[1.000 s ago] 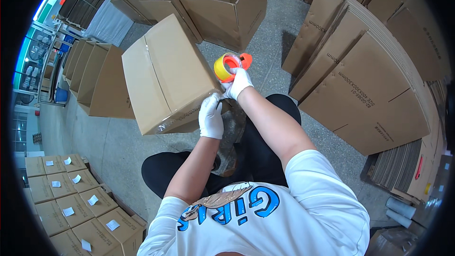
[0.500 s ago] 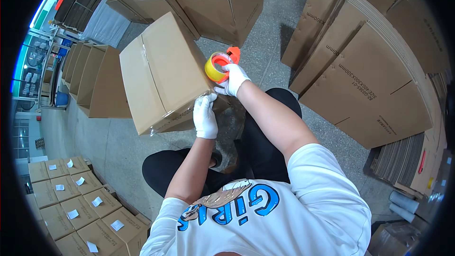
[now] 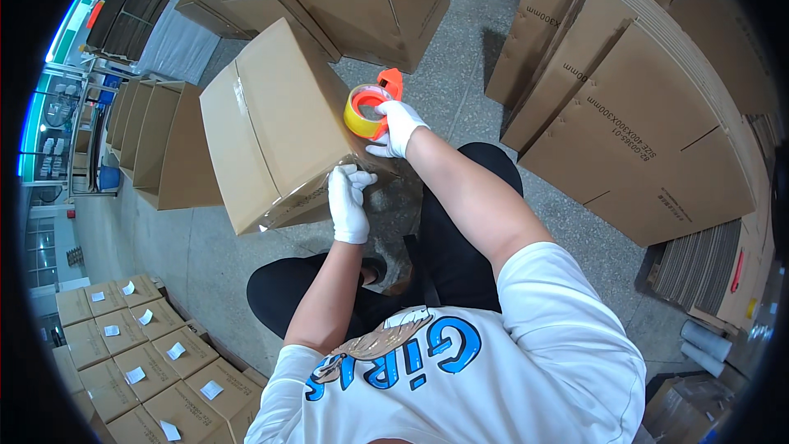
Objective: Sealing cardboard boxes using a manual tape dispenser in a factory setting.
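Observation:
A closed cardboard box point(image 3: 271, 115) stands tilted on the floor in front of me, clear tape point(image 3: 240, 89) along its top seam and more along its near edge. My right hand point(image 3: 400, 128), in a white glove, grips an orange tape dispenser point(image 3: 389, 82) beside the box's right corner. A yellowish tape roll point(image 3: 362, 120) sits on the dispenser. At the near right corner is my left hand point(image 3: 348, 207), also gloved, its fingers curled together against the box edge. Whatever may be between those fingers is too small to make out.
Open cartons point(image 3: 362, 8) stand behind the box, and more open cartons point(image 3: 168, 144) to its left. Flattened cardboard sheets point(image 3: 633, 131) lean at the right. Stacked closed boxes point(image 3: 156, 362) with white slips fill the lower left. Grey concrete floor point(image 3: 472, 57) lies between.
My right hand and the dispenser have shifted slightly left. The fingers of my left hand have bent and moved a little left along the box edge.

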### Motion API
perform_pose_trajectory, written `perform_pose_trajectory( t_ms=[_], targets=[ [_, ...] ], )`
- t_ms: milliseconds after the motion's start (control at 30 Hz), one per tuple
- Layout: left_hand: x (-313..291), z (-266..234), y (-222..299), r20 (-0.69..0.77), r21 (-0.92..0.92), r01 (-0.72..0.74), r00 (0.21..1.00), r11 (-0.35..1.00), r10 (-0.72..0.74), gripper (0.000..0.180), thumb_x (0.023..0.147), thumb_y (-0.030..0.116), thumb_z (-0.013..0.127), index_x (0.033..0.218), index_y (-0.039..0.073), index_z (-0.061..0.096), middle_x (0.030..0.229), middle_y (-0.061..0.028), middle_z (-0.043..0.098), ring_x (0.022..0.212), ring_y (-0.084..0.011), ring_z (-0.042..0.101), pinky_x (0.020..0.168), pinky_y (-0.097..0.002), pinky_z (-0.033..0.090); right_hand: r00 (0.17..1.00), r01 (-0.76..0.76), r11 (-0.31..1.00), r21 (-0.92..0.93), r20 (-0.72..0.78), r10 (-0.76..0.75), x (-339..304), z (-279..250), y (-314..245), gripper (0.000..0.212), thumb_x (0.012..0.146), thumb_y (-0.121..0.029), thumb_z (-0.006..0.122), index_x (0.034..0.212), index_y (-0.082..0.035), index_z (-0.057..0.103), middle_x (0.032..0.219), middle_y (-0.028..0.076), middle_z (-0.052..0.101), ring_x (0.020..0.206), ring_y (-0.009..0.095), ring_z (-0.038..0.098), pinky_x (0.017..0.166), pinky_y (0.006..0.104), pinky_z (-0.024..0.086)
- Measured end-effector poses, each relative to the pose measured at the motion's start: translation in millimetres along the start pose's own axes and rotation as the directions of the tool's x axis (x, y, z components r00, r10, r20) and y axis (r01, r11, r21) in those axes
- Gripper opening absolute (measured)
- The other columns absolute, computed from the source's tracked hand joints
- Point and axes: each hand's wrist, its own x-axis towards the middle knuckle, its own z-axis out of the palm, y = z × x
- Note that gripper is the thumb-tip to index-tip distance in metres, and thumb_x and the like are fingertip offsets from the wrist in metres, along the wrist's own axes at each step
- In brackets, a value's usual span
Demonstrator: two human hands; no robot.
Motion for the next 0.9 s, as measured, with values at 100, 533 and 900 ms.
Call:
perform_pose_trajectory(
  t_ms=[100, 533, 900],
  targets=[
    [-2.2, 7.3, -2.5, -0.029, -0.020, 0.026, 0.999, 0.999, -0.027, 0.038, 0.104, 0.039, 0.040, 0.110, 0.003, 0.049, 0.079, -0.0073, 0.061, 0.077, -0.0213, 0.061, 0.086, -0.0369, 0.048, 1.000, -0.004, 1.000, 0.017, -0.003, 0.004, 1.7, -1.5, -0.7, 0.049, 0.091, -0.019, 0.054, 0.137, -0.015, 0.040, 0.136, 0.015, 0.050, 0.121, 0.034, 0.054, 0.102, 0.0621, 0.039],
    [-8.8, 6.0, 5.7, 0.033, -0.397, 0.346, 0.931, 0.850, -0.364, 0.029, 0.094, 0.048, 0.058, 0.092, 0.018, 0.061, 0.072, 0.0032, 0.057, 0.079, -0.0171, 0.056, 0.088, -0.0387, 0.044, 0.724, 0.689, 0.487, -0.537, 0.521, -0.452, -32.5, 78.8, -18.7, 0.035, 0.080, -0.027, 0.061, 0.103, -0.001, 0.064, 0.082, 0.013, 0.066, 0.076, 0.023, 0.065, 0.071, 0.0365, 0.051],
    [-7.0, -6.9, 12.3, 0.054, -0.406, 0.311, 0.947, 0.860, -0.317, 0.019, 0.095, 0.032, 0.061, 0.090, 0.014, 0.061, 0.122, -0.0047, 0.058, 0.124, -0.0246, 0.049, 0.108, -0.0455, 0.034, 0.607, 0.662, 0.116, -0.740, 0.439, -0.662, 9.4, 49.3, -7.0, 0.060, 0.093, -0.051, 0.042, 0.107, 0.001, 0.067, 0.104, 0.025, 0.067, 0.102, 0.040, 0.063, 0.095, 0.0453, 0.044]
  ],
)
